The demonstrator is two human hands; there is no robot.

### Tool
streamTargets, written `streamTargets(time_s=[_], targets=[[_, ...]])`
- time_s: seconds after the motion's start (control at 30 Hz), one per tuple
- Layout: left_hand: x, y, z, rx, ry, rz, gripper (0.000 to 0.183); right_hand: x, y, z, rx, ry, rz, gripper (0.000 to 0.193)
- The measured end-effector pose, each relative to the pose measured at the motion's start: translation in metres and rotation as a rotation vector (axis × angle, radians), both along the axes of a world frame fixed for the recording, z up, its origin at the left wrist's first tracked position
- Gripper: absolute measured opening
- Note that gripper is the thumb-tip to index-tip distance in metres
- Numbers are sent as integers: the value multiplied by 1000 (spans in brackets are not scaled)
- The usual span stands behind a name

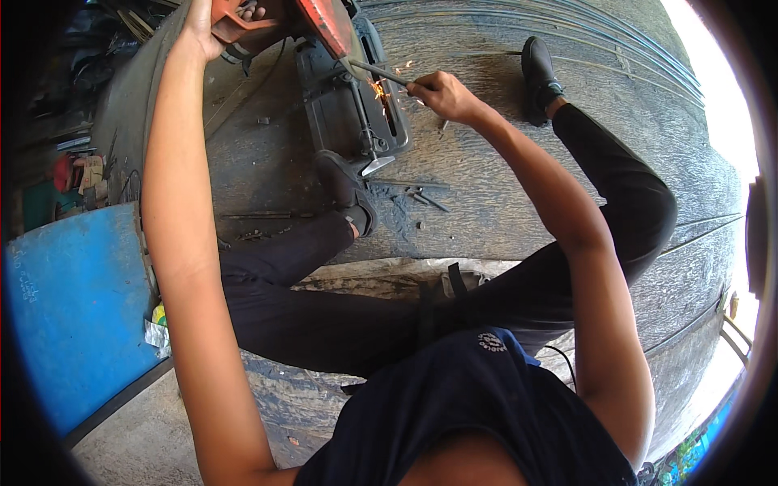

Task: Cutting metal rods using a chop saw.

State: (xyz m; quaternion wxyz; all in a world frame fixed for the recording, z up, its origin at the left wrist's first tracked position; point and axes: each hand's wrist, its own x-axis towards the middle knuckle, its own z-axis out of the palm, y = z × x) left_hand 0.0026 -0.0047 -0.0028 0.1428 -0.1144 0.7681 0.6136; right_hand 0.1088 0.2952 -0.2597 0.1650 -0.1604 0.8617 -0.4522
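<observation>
Take the black saw base (331, 121) as your landmark. The dark rod (381, 74) lies over its right side, with its long axis running from the tip of the red guard (326, 28) out to the right and slightly toward you. Your right hand (442, 95) is just past the base's right edge, curled closed around the rod's outer end, so from that hand the rod points left and a little away from you. Of your 2 hands, this is the nearer one to the rod; the angle it gives the rod against the guard looks like the relation that counts. Your left hand (204, 36) is up and left of the base, fingers bent round the orange handle (231, 28), well apart from the rod. Orange sparks (380, 91) show over the base's right half, just below the rod. Your left shoe (339, 180) is just beside the base's near edge.

The rod's inner end is hard to make out at the guard, and you can't see a cutting disc there. Your right fist hides the outer end. The picture's upper edge cuts off part of the saw and of your left hand, so its full hold can't be judged.
</observation>
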Motion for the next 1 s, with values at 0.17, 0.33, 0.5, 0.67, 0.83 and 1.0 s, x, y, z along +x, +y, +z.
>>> streamTargets(time_s=[0.17, 0.33, 0.5, 0.67, 0.83, 1.0], targets=[[-4, -3, -1, 45, -22, 12, 59, -5, 1, -3, -122, -144, -82, 46], [-5, -4, -2, -1, 12, 7, 58, -14, -7, -14, -85, -110, -139, 46], [-9, -5, 0, 13, -45, 26, 59, -10, -17, -16, -65, -73, -71, 45], [-10, -5, -1, 37, -32, -32, 61, -1, -10, -3, -207, -108, -37, 44], [-1, -2, 0, -11, 5, -25, 62, 0, 1, 1, -204, -176, 38, 45], [-2, 0, 2, -63, -21, 18, 63, -7, -2, -14, -154, -181, -33, 46]])
